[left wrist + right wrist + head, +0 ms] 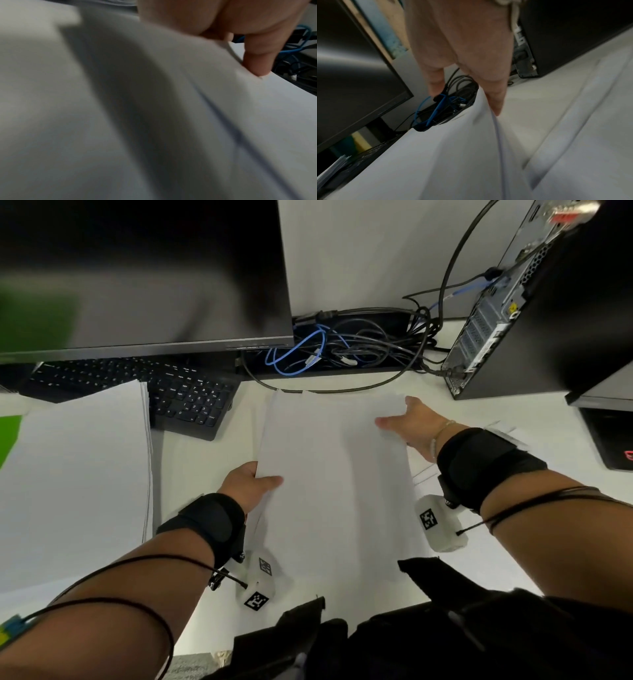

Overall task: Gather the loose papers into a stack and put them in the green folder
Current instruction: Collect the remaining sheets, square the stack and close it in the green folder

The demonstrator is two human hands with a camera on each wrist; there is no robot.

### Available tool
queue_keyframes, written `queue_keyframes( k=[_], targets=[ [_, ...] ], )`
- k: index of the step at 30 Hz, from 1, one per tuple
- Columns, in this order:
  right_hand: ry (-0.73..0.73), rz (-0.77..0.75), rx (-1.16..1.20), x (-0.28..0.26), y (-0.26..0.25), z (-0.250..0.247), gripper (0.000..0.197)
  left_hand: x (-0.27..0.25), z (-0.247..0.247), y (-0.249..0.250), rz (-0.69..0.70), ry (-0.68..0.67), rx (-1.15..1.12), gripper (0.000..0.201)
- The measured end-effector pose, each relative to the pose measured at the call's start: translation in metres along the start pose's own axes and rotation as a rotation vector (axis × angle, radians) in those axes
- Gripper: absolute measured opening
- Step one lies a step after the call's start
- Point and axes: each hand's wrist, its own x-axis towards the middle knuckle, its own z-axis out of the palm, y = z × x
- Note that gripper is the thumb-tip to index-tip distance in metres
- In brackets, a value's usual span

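Note:
A bundle of white papers lies lengthwise in the middle of the white desk, held by both hands. My left hand grips its near left edge, thumb on top; in the left wrist view the thumb presses on the papers. My right hand holds the far right edge, thumb over the sheet; in the right wrist view its fingers run down behind the lifted edge of the papers. A second pile of paper lies at the left on the green folder, of which only a strip shows.
A black keyboard sits behind the left pile, under a dark monitor. Tangled cables fill the back middle. A black computer tower stands at the back right. Loose sheets poke out under my right wrist.

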Motion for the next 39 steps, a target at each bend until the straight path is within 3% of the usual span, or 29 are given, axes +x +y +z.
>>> queue_keyframes(
  k=[3,6,9,12,23,27,33,39],
  targets=[
    [-0.087,-0.182,-0.643,-0.015,0.006,-0.017,0.099,0.002,0.003,-0.001,0.031,0.028,0.036,0.029],
    [-0.251,-0.174,-1.249,-0.033,0.023,-0.036,0.109,0.003,0.004,-0.001,0.036,0.033,0.032,0.03],
    [-0.266,-0.249,-1.535,-0.04,0.047,-0.041,0.109,0.003,0.004,-0.001,0.026,0.028,0.03,0.031],
    [-0.214,-0.335,-1.559,-0.042,0.057,-0.045,0.095,0.004,0.004,-0.001,0.025,0.032,0.037,0.033],
    [-0.212,-0.369,-1.507,-0.037,0.06,-0.05,0.071,0.004,0.003,-0.002,0.015,0.038,0.045,0.032],
    [-0.2,-0.312,-1.467,-0.036,0.058,-0.048,0.082,0.003,0.003,-0.002,0.022,0.045,0.03,0.032],
    [-0.214,-0.327,-1.63,-0.037,0.059,-0.05,0.082,0.0,0.004,-0.001,0.03,0.037,0.024,0.035],
    [-0.235,-0.266,-1.498,-0.041,0.059,-0.051,0.074,0.0,0.003,0.0,0.022,0.035,0.05,0.037]
  ],
)
